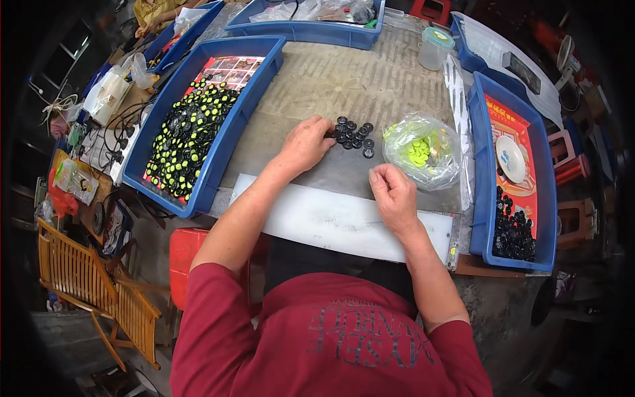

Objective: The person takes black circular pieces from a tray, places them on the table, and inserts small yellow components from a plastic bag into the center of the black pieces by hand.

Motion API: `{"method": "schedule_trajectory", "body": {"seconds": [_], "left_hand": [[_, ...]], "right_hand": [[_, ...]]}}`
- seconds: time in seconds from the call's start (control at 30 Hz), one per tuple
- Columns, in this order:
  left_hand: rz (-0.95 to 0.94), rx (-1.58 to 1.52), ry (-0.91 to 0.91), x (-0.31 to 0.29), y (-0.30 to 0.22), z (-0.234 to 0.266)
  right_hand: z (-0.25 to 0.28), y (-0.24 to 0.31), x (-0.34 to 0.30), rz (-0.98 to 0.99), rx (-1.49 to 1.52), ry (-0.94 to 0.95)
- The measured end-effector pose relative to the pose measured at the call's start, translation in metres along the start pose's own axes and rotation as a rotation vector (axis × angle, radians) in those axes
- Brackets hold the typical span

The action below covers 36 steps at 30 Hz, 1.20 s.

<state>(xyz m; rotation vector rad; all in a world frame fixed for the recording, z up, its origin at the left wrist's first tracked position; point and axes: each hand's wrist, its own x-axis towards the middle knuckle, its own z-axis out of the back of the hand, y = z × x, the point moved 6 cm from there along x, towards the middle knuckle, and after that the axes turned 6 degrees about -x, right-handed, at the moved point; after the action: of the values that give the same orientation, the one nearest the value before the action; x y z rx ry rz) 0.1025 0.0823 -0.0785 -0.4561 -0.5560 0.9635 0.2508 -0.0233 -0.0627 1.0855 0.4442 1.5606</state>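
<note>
Small black round parts point(355, 133) lie in a loose cluster on the table in front of me. My left hand point(308, 143) is at the cluster's left edge, its fingers curled and the fingertips closed on one of these parts. To the right of the cluster sits an open clear plastic bag point(438, 173) with bright yellow-green discs point(419, 151) inside. Just below the bag's near left side is my right hand point(395, 198), thumb and fingers pressed together. Whatever it pinches, if anything, is too small to make out.
A blue tray point(218, 169) at left holds many black parts with yellow-green centres. The right blue tray point(481, 198) contains black parts and a white dish point(510, 159). A white board point(324, 218) lines the table's near edge. A lidded plastic tub point(434, 49) stands far right.
</note>
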Motion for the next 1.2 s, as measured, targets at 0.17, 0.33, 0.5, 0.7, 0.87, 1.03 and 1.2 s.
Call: {"method": "schedule_trajectory", "body": {"seconds": [0.17, 0.33, 0.5, 0.7, 0.87, 1.03, 1.2], "left_hand": [[-0.091, -0.034, -0.075, -0.006, -0.004, 0.007], [-0.229, -0.186, -0.106, -0.019, -0.050, 0.015], [-0.298, -0.256, -0.061, -0.031, -0.071, 0.007], [-0.169, -0.464, -0.006, -0.030, -0.075, -0.008], [-0.024, -0.984, 0.061, -0.025, -0.065, -0.025], [0.137, -1.276, 0.189, -0.025, -0.052, -0.043], [0.147, -1.261, 0.123, -0.022, -0.036, -0.045]], "right_hand": [[-0.001, -0.001, 0.001, 0.013, 0.006, -0.008], [0.000, -0.011, 0.000, -0.100, 0.118, -0.035], [-0.003, -0.017, 0.000, -0.177, 0.254, -0.044], [-0.008, -0.034, -0.001, -0.236, 0.409, -0.038], [-0.008, -0.039, -0.002, -0.293, 0.519, -0.037], [-0.006, -0.034, -0.003, -0.264, 0.334, -0.036], [0.009, -0.027, 0.001, -0.186, 0.276, -0.140]]}}
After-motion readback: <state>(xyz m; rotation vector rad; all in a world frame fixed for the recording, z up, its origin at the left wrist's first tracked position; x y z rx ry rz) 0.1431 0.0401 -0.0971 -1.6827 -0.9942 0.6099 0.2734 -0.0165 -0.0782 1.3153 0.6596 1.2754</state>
